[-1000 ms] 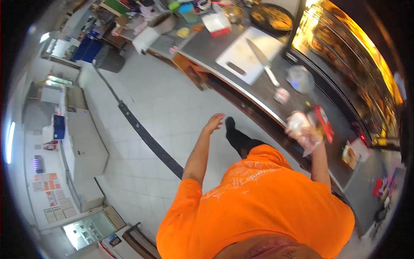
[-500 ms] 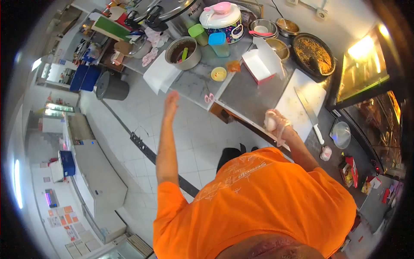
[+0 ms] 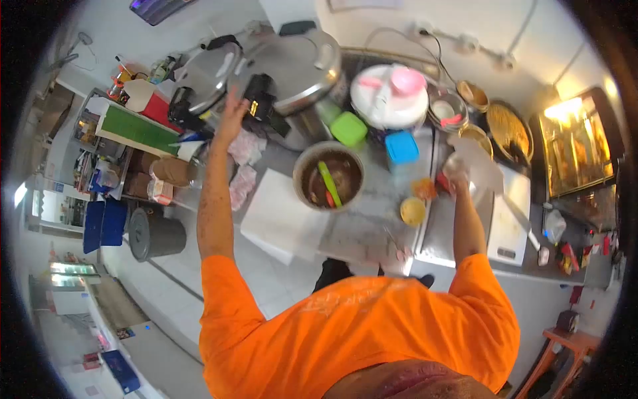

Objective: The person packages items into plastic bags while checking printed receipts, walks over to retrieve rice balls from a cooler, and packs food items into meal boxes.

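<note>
My left hand [image 3: 230,121] is raised with its fingers spread, holding nothing, close to the black handle [image 3: 260,96] of a large steel pressure cooker [image 3: 289,66]. My right hand [image 3: 456,176], blurred, is curled round something pale that I cannot make out, at the open white and red box [image 3: 482,166]. Left of it are an orange packet [image 3: 423,188] and a small yellow bowl [image 3: 413,211]. A steel pot [image 3: 300,189] with a green-handled tool [image 3: 329,183] in it stands between my hands. A knife [image 3: 522,223] lies on the white cutting board [image 3: 506,233].
Behind the pot are green [image 3: 349,128] and blue-lidded containers [image 3: 402,147] and a white-lidded pot [image 3: 389,100]. White paper [image 3: 282,213] lies at the counter's front. A lit glass cabinet [image 3: 578,146] stands right, a grey bin [image 3: 157,234] on the floor left.
My view has turned left towards the cookers. My left hand has risen from above the floor to the cooker handle. My right hand has moved from the counter's front edge to the white box.
</note>
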{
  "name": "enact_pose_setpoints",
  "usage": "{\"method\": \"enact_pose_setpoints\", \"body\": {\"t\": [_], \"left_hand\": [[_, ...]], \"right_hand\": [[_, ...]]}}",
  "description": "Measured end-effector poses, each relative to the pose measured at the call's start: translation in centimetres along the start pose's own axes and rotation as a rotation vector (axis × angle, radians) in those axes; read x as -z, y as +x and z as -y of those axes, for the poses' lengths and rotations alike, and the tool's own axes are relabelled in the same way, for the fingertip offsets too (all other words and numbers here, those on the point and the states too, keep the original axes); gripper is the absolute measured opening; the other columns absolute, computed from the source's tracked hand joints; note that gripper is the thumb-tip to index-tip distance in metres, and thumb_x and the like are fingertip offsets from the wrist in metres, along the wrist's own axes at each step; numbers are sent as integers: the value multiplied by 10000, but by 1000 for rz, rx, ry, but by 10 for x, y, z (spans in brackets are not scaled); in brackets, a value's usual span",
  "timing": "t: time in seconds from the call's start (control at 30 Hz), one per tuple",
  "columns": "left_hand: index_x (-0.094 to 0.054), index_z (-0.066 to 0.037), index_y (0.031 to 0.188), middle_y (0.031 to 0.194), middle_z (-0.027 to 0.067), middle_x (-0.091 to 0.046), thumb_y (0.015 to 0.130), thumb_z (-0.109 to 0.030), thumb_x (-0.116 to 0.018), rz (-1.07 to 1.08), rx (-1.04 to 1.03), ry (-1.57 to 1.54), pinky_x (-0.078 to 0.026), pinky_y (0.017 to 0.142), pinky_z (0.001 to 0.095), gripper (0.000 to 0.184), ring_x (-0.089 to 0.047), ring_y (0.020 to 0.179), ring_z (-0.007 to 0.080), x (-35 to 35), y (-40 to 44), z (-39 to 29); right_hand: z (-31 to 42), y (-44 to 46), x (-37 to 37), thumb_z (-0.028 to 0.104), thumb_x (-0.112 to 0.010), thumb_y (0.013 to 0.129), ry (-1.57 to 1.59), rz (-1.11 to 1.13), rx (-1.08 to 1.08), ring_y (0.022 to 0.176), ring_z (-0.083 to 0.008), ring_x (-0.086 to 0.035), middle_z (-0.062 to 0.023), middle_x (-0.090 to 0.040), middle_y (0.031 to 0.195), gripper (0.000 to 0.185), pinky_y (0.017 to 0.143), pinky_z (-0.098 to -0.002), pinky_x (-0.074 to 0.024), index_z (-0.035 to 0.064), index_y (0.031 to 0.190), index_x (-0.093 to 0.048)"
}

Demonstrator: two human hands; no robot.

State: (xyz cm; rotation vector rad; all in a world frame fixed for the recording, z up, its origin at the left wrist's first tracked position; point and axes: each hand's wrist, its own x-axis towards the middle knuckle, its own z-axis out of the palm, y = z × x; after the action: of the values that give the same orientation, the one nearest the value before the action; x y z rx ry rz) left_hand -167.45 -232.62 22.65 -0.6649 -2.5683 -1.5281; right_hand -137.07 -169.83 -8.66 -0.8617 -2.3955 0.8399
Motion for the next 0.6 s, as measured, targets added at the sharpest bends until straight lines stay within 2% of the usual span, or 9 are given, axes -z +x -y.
{"method": "enact_pose_setpoints", "body": {"t": [0.07,0.13,0.23,0.33,0.43,0.47,0.53,0.57,0.6], "left_hand": [[-203,-98,1528,1282,163,-576,951,-171,-610,162,-59,-281,-395,1016,325,710,-546,1152,209,7,14,5],[-195,-112,1535,1234,153,-615,910,-93,-653,272,-56,-446,-415,997,306,775,-579,1106,192,14,14,3],[-187,-130,1543,1189,143,-640,857,-20,-696,310,-1,-558,-427,989,295,861,-602,1078,186,22,20,-12],[-183,-128,1542,1140,155,-661,829,-22,-726,308,6,-617,-441,987,306,902,-617,1084,202,38,41,-56],[-279,-126,1510,1206,145,-626,833,-214,-724,227,-271,-447,-430,1003,332,815,-600,1117,231,72,108,-121],[-368,-129,1482,1286,129,-593,855,-342,-691,246,-320,-203,-412,1024,342,736,-575,1161,238,79,124,-152],[-472,-36,1375,1152,216,-644,680,-469,-823,105,-418,112,-472,944,377,891,-617,1072,313,84,173,-182],[-460,-21,1378,1134,251,-649,657,-469,-830,71,-390,152,-479,931,366,926,-634,1050,323,85,195,-193],[-514,-11,1332,1124,246,-656,665,-468,-822,36,-413,151,-483,919,367,865,-638,1038,323,86,215,-197]], "right_hand": [[-34,16,-28,292,-679,811,-328,117,-205,1173,-360,-542,-170,-571,1269,515,995,-453,-427,115,1277,-550],[117,-26,19,329,-625,848,-460,-130,-391,1159,-338,-555,-160,-585,1254,436,999,-458,-417,108,1222,-587],[212,-64,62,294,-650,836,-377,-282,-119,1135,-337,-562,-159,-609,1208,361,975,-460,-424,111,1146,-626],[246,-83,66,205,-671,859,-303,-317,120,978,-319,-621,-150,-658,1019,224,884,-414,-468,50,1018,-643],[309,-68,56,214,-693,811,39,2,110,926,-303,-647,-118,-679,966,211,819,-422,-492,75,967,-659],[351,-61,49,209,-688,818,40,54,223,887,-302,-654,-116,-679,929,193,799,-412,-497,71,950,-658],[456,-34,32,194,-692,817,-16,108,618,866,-317,-653,-132,-674,901,182,774,-404,-501,67,942,-653],[508,-24,17,177,-687,815,-18,176,639,853,-338,-639,-136,-661,875,162,756,-419,-498,66,926,-647],[541,-5,-9,150,-679,811,29,184,846,829,-345,-630,-136,-651,850,146,749,-428,-495,65,924,-642]]}}
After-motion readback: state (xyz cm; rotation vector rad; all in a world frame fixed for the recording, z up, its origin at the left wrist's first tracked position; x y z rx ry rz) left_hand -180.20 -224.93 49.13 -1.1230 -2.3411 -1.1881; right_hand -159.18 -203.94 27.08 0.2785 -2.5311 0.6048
